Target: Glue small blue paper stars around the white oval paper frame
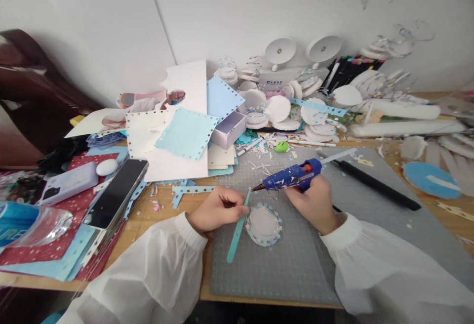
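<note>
My left hand (217, 209) pinches a thin light-blue paper strip (237, 232) near its upper end; the strip slants down over the grey cutting mat (296, 260). My right hand (314, 203) grips a blue glue gun (292, 177), whose nozzle points left at the top tip of the strip. Just right of the strip lies a round white paper disc with a blue scalloped edge (263, 223), between both hands. Both arms wear white sleeves.
Left of the mat lie a black phone (116, 193), a lilac case (68, 183), red starred paper (48, 245) and a clear plastic bottle (33, 222). Punched paper sheets (185, 134), a small box (227, 129), white discs and paper rolls (403, 127) crowd the back. A black rod (377, 184) lies at right.
</note>
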### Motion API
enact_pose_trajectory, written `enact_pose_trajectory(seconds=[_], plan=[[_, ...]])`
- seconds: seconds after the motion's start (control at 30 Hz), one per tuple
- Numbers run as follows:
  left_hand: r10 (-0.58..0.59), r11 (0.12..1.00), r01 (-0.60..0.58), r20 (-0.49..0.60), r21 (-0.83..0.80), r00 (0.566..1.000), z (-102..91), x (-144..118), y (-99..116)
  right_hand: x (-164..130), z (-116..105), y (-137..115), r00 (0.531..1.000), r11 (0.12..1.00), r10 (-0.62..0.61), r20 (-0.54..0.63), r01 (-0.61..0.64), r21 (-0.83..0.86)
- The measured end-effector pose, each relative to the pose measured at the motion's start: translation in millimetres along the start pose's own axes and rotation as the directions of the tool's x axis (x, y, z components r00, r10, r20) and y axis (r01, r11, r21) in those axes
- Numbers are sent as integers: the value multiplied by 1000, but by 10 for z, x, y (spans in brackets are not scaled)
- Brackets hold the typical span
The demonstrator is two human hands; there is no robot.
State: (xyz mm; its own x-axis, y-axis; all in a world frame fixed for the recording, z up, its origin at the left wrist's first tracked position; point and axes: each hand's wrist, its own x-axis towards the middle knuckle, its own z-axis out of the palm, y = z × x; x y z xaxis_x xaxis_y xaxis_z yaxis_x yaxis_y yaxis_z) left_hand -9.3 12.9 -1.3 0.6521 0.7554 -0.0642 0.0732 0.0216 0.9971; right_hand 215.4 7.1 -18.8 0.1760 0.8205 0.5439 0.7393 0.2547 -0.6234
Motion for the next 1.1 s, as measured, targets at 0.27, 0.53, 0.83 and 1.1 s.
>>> enact_pose_trajectory(seconds=[0.27, 0.53, 0.83, 1.1], plan=[[-6, 1000, 6, -2, 9, 1000, 7, 2, 0, -6, 1, 11, 1000, 1000, -12, -3, 12, 18], [6, 1000, -6, 0, 13, 1000, 5, -2, 2, -16, -3, 22, 1000, 1000, -18, 9, 18, -6], [-6, 1000, 5, 10, 30, 1000, 1, 0, 9, -15, 8, 35, 1000, 999, -17, 1, 17, -33], [7, 1000, -7, 20, -2, 1000, -2, 2, 19, -33, 9, 64, 995, 985, -15, -94, -1, -171]])
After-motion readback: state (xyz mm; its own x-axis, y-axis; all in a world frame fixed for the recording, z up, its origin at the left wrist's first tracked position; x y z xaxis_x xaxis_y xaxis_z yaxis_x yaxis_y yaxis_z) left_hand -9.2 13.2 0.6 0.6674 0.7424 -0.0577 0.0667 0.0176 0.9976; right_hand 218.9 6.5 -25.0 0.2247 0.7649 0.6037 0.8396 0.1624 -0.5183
